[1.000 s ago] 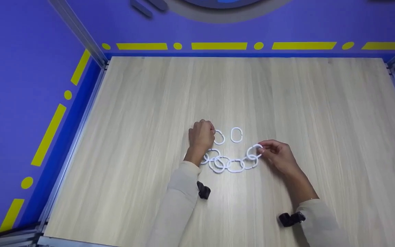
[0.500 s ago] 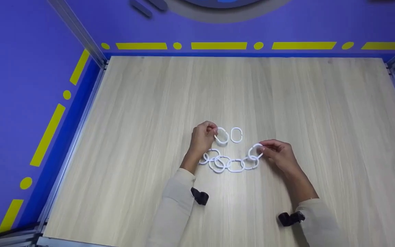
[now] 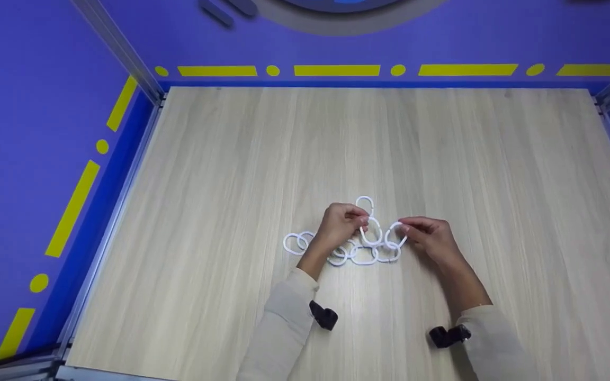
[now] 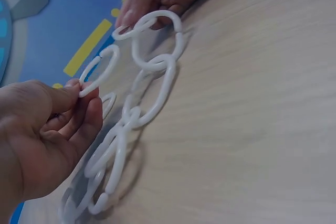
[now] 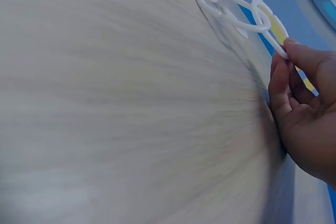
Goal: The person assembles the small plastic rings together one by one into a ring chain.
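Note:
My left hand (image 3: 338, 226) pinches a loose white plastic chain link (image 3: 380, 233) between thumb and fingers, raised above the table. In the left wrist view, this oval link (image 4: 116, 56) has a small gap in its side and appears apart from the chain. My right hand (image 3: 432, 238) pinches the end link (image 3: 388, 231) of a white chain (image 3: 364, 263), lifting that end. The rest of the chain curves leftward on the table, partly hidden under my left wrist. Just behind my left fingertips lies another single white link (image 3: 364, 198), its lower part overlapped by the held one.
The pale wood-grain table (image 3: 220, 159) stretches around both hands. Blue panels (image 3: 331, 47) with yellow marks rise at its back and left, with a metal rail (image 3: 117, 233) along the left edge. Black wrist cameras (image 3: 325, 316) sit on both sleeves.
My left hand has lifted the loose link from the table and carried it right and nearer, toward the chain's end. The chain's left part has come into view. My right hand stays nearly still.

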`<control>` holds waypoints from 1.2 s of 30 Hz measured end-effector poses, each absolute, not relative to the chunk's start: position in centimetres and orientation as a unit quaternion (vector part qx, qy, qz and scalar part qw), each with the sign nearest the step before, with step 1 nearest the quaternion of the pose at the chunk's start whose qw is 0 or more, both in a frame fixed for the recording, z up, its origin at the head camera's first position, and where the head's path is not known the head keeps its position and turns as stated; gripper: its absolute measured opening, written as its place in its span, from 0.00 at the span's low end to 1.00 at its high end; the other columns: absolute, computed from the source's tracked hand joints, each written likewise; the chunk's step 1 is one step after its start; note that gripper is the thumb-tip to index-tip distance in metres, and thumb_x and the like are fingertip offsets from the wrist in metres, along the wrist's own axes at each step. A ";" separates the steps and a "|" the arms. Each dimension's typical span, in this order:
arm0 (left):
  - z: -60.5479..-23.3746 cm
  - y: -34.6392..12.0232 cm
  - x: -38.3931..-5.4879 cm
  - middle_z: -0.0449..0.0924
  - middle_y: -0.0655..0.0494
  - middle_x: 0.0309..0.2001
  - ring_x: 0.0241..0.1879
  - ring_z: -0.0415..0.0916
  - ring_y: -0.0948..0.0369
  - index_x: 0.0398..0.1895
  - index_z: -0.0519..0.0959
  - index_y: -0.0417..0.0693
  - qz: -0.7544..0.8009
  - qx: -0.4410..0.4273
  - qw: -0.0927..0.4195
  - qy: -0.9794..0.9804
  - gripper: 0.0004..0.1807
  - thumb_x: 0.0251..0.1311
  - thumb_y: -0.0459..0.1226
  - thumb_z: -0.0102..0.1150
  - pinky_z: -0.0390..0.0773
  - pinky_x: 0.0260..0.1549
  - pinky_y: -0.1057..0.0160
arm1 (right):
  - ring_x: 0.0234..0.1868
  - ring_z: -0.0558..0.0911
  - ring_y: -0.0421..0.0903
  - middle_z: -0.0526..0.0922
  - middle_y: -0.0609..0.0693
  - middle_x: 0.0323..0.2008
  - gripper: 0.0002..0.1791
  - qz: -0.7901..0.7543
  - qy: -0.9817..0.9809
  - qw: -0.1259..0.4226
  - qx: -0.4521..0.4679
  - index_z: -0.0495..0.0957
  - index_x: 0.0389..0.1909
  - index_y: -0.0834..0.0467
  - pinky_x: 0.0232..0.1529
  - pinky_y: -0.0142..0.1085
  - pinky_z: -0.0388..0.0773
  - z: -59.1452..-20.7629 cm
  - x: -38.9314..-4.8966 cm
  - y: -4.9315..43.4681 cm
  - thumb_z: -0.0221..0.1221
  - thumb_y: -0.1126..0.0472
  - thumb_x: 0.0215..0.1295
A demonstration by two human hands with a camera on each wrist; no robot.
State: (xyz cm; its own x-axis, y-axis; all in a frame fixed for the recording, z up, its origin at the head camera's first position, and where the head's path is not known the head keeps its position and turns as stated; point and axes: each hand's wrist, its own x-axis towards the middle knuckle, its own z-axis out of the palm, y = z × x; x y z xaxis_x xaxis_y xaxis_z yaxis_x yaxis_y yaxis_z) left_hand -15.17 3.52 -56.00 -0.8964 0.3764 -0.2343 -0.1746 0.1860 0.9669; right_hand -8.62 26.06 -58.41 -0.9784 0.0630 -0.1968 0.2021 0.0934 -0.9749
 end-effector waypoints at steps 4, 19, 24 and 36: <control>-56.1 4.4 -15.0 0.87 0.37 0.35 0.26 0.80 0.68 0.40 0.85 0.28 0.606 0.096 0.203 0.763 0.06 0.64 0.25 0.61 0.76 0.26 0.76 | 0.38 0.85 0.30 0.88 0.31 0.34 0.16 -0.664 0.740 0.062 0.092 0.81 0.52 0.74 0.41 0.25 0.83 -58.3 -8.6 25.9 0.63 0.67 0.68; -56.6 5.4 -14.2 0.87 0.36 0.37 0.29 0.81 0.66 0.39 0.85 0.30 0.647 0.126 0.166 0.733 0.05 0.63 0.25 0.62 0.79 0.31 0.75 | 0.33 0.85 0.32 0.89 0.34 0.31 0.14 -0.654 0.746 0.066 0.105 0.82 0.49 0.73 0.34 0.27 0.83 -58.0 -8.7 25.9 0.63 0.67 0.67; -56.6 5.8 -14.1 0.87 0.34 0.37 0.30 0.84 0.63 0.40 0.85 0.28 0.659 0.140 0.163 0.721 0.06 0.64 0.26 0.62 0.79 0.31 0.76 | 0.32 0.85 0.32 0.88 0.34 0.31 0.16 -0.657 0.744 0.071 0.098 0.80 0.51 0.76 0.36 0.27 0.83 -58.2 -8.8 25.7 0.62 0.68 0.68; -57.3 3.7 -14.7 0.86 0.33 0.40 0.31 0.83 0.71 0.48 0.81 0.23 0.708 0.082 0.171 0.680 0.11 0.65 0.24 0.60 0.82 0.37 0.74 | 0.33 0.84 0.34 0.86 0.41 0.31 0.17 -0.650 0.750 0.093 0.083 0.78 0.50 0.76 0.37 0.27 0.83 -58.1 -8.7 25.5 0.63 0.68 0.66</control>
State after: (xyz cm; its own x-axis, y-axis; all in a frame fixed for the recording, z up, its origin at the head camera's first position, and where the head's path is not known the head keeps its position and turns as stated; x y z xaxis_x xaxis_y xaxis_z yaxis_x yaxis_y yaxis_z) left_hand -14.70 3.75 -57.33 -0.9279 0.3539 -0.1176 -0.1316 -0.0156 0.9912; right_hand -8.67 25.50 -58.09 -0.9687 0.0032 -0.2483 0.2462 0.1413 -0.9589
